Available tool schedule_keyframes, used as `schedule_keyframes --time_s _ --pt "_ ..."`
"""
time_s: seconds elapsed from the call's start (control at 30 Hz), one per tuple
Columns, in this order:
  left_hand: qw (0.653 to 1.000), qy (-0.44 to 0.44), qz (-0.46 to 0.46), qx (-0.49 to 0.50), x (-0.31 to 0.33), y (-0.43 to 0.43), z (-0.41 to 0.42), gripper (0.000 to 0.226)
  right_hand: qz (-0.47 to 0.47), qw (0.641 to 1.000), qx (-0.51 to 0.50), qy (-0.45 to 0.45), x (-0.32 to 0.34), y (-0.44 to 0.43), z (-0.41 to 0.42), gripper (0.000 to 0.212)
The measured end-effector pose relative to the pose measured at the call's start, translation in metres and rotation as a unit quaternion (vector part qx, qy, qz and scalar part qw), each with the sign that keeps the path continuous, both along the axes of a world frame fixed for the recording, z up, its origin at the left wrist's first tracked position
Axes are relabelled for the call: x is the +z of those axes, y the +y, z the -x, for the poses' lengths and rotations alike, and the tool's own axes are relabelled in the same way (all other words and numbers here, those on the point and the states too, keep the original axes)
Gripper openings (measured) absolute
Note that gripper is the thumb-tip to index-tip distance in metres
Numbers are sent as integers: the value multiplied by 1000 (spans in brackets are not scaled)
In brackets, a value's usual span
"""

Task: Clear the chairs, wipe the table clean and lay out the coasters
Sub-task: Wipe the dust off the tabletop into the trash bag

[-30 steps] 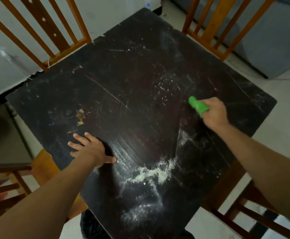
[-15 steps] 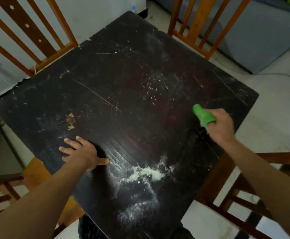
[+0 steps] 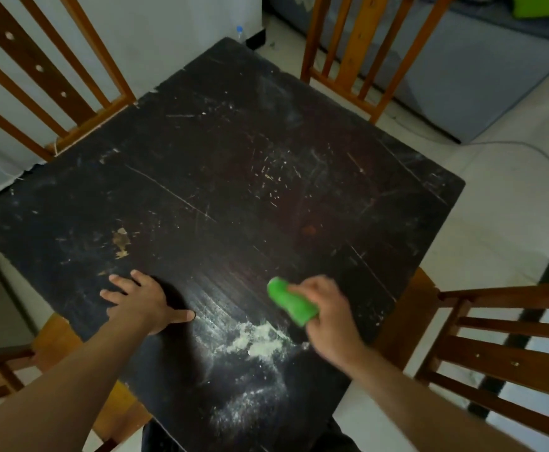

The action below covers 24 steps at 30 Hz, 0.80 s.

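Observation:
A dark, scratched wooden table fills the view. White powder lies in a heap near its front edge, with thinner smears trailing toward me. My right hand is closed around a green cloth, just right of and above the powder heap. Fingers spread, my left hand rests flat on the table, to the left of the powder. No coasters are in view.
Wooden chairs stand around the table: one at the back left, one at the back, one at the right, one at the front left. A grey sofa and a floor cable lie beyond.
My right hand has swept the green cloth from the table's right edge leftward and toward me, ending beside the powder heap. My left hand stays flat in place.

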<state>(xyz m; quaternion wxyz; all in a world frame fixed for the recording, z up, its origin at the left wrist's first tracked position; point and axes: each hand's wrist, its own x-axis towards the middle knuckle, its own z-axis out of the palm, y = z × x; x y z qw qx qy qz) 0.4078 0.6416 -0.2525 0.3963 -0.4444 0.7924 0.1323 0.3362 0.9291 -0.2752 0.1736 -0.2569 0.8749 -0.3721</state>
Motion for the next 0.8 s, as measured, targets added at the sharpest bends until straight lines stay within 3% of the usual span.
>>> schedule_keyframes --time_s 0.13,0.3,0.37,0.43,0.5,0.53,0.6,0.63,0.7,0.8 --pt "995 61 -16 -77 9 -2 23 135 -68 979 -165 96 -10 12 138 38" --pt "993 46 -41 -96 -1 16 58 140 -217 921 -312 91 -32 18 245 32" --pt "993 35 -30 -106 -7 19 58 141 -223 935 -248 123 -39 -15 229 25" --pt "993 27 -32 -107 -10 18 57 142 -185 965 -102 156 -49 -54 181 34" --pt "993 28 -29 -112 -10 16 56 143 -135 979 68 135 -43 -78 114 38" --pt "993 28 -28 -113 -11 16 55 143 -101 978 148 105 -35 -84 87 52" --pt "993 29 -29 -112 -12 17 55 143 -42 968 242 48 -21 -85 81 56" --pt "993 27 -30 -113 -12 18 54 142 -12 973 226 44 -20 -84 101 47" --pt "993 25 -33 -113 -13 18 54 141 28 992 100 72 -19 -82 170 25" --pt "993 20 -39 -112 -13 19 53 140 -42 983 -99 147 -15 -68 295 23"
